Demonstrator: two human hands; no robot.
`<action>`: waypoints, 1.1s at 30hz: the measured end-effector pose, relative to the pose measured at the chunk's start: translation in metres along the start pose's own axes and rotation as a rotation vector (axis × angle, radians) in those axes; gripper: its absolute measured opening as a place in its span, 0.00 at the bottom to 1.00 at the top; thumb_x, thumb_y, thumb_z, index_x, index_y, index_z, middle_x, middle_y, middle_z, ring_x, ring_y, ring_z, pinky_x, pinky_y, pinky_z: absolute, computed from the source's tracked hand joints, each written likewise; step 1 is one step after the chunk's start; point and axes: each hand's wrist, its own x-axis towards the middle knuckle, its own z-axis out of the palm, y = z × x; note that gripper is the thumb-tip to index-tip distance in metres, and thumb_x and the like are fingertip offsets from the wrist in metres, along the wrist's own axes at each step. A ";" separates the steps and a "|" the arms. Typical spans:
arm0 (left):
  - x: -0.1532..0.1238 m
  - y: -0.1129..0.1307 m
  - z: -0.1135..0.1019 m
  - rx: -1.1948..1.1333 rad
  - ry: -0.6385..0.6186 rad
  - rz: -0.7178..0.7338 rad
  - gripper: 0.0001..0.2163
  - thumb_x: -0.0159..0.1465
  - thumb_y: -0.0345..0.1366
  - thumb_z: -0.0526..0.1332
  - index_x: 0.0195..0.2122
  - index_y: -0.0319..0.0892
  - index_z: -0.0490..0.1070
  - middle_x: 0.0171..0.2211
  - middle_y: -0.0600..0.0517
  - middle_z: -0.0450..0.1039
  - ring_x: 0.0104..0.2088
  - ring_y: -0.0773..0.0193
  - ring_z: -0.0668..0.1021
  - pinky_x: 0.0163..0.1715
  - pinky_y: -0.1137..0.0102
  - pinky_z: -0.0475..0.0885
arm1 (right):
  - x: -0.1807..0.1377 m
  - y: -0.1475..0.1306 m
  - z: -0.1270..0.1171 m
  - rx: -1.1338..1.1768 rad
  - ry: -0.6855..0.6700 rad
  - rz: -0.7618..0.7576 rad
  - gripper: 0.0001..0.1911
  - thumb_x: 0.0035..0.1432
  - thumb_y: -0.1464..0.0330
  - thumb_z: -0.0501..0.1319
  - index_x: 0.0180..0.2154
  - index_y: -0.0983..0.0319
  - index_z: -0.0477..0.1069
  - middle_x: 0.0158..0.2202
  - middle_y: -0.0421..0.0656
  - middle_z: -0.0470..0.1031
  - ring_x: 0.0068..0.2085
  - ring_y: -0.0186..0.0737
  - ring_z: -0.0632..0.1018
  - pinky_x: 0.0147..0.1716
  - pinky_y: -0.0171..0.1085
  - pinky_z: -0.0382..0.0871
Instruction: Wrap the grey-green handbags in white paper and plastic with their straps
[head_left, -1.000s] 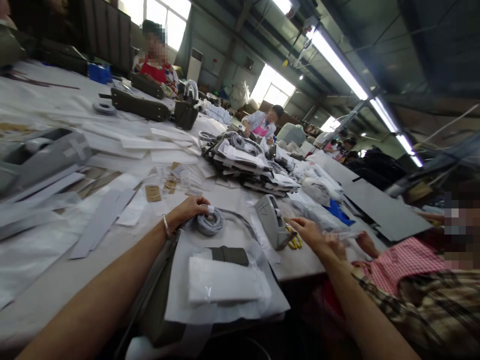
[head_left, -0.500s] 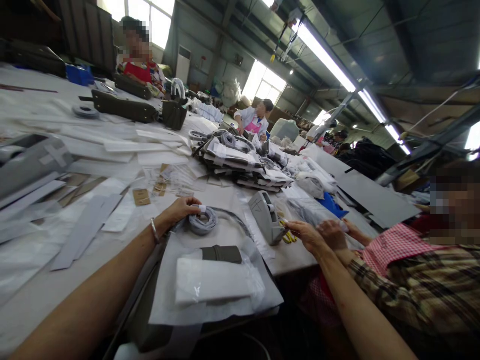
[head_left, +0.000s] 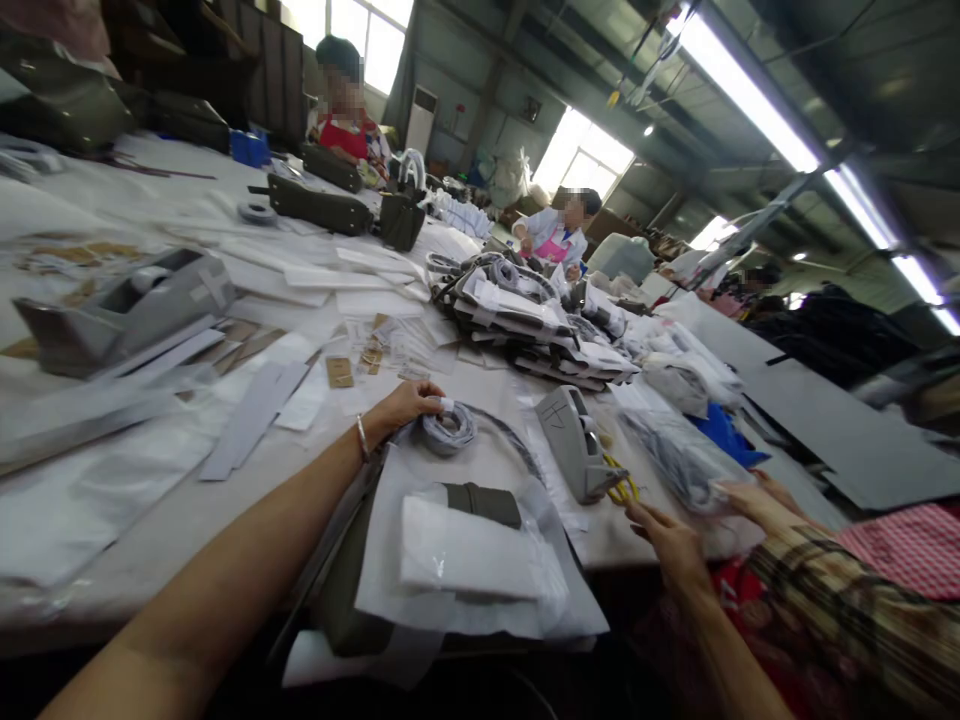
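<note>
My left hand (head_left: 416, 403) is closed on the edge of a coiled grey strap (head_left: 450, 432), where a white band wraps it. The coil lies at the top of a dark olive bag (head_left: 346, 575), which is covered by a white sheet (head_left: 382, 560). On that sheet rest a white padded packet (head_left: 465, 548) and a dark olive strap piece (head_left: 484, 503). My right hand (head_left: 671, 540) has its fingertips pinched just in front of a grey tape dispenser (head_left: 566, 445); what they hold, if anything, is too small to make out. Yellow-handled scissors (head_left: 622, 485) lie partly behind the dispenser.
A co-worker's hands (head_left: 765, 498) are close on the right, at a plastic-wrapped bundle (head_left: 675, 455). A pile of wrapped bags (head_left: 532, 315) stands farther back. Another tape dispenser (head_left: 127, 305) and white strips (head_left: 255, 415) lie on the left. Two people work across the table.
My right hand has drawn back slightly from the tape dispenser toward me. My left hand stays on the coil. The view has turned left, and the co-worker's hands have moved to the wrapped bundle.
</note>
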 end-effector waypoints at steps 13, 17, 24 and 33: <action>0.000 -0.001 0.004 0.020 0.059 0.092 0.10 0.45 0.29 0.68 0.31 0.38 0.74 0.23 0.56 0.74 0.24 0.68 0.74 0.27 0.73 0.67 | -0.075 -0.173 0.214 0.408 -0.646 -0.224 0.37 0.45 0.60 0.72 0.54 0.66 0.64 0.26 0.41 0.79 0.25 0.37 0.77 0.20 0.29 0.64; -0.001 -0.002 0.006 0.012 0.063 0.111 0.10 0.47 0.31 0.68 0.31 0.37 0.73 0.23 0.55 0.74 0.25 0.67 0.74 0.27 0.73 0.67 | -0.064 -0.166 0.246 0.328 -0.565 -0.165 0.26 0.44 0.62 0.70 0.43 0.63 0.65 0.26 0.41 0.79 0.21 0.35 0.76 0.14 0.27 0.59; 0.002 -0.005 0.008 0.093 0.113 0.127 0.12 0.44 0.30 0.68 0.31 0.37 0.73 0.25 0.56 0.74 0.27 0.66 0.75 0.29 0.73 0.67 | -0.057 -0.152 0.265 0.169 -0.523 -0.019 0.15 0.46 0.72 0.67 0.33 0.61 0.62 0.22 0.41 0.78 0.17 0.35 0.75 0.08 0.25 0.53; 0.002 -0.004 0.008 0.179 0.140 0.125 0.11 0.45 0.31 0.67 0.31 0.37 0.75 0.26 0.55 0.74 0.29 0.64 0.75 0.30 0.72 0.67 | -0.050 -0.146 0.274 0.023 -0.508 0.024 0.13 0.54 0.74 0.65 0.32 0.60 0.60 0.22 0.38 0.78 0.19 0.36 0.78 0.09 0.25 0.59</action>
